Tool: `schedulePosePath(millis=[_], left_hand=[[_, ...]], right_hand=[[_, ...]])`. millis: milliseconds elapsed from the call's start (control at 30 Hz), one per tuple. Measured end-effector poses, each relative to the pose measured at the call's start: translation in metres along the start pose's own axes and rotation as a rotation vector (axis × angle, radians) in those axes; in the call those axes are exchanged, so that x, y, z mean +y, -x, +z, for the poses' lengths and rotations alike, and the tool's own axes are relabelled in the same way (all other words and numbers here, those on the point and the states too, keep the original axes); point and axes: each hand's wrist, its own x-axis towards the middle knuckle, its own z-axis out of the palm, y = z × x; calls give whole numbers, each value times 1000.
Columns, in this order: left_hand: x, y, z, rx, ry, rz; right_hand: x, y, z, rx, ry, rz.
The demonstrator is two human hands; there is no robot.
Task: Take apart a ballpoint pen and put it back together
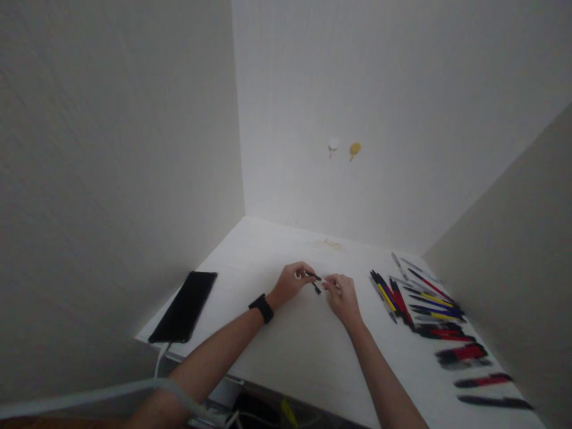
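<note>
My left hand (291, 282), with a black band on its wrist, is closed in a pinch on a thin black pen part (313, 276) that points to the right. Just below its fingertips shows a second small black piece (317, 289); whether it is held or lies on the table, I cannot tell. Close by on the right, my right hand (343, 296) has its fingers pressed together around something small and pale, mostly hidden by the fingers. The two hands' fingertips almost meet above the white table.
Many pens (433, 304) in black, red, yellow and blue lie along the right side of the white table (286, 363). A black tablet or phone (184, 307) with a white cable (161, 357) rests at the left edge. Two hooks (355, 148) are on the back wall.
</note>
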Motion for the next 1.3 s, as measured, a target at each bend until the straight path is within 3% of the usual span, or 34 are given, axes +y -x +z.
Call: schedulePosePath(millis=[167,467,633,800,1000,1200,1300], left_hand=[[-2,-1,-1,-9,64,-6],[-5,-1,0,38,79,-60],[-7,-2,0,50,94,-57],[-5,-2,0,25,111,-39],[1,-1,0,67,116,-77],[1,-1,1,68,134,-57],[0,-1,1,99,133,-65]], right_hand=[[-2,0,-1,-51,18,-65],[-7,3,0,-35,62,48],[-3,5,1,20,104,-8],[-4,3,-3,-3,125,-115],[-9,3,-2,11,131,-23],[-9,2,-3,8,110,-153],[-10,2,-4,58,112,-130]])
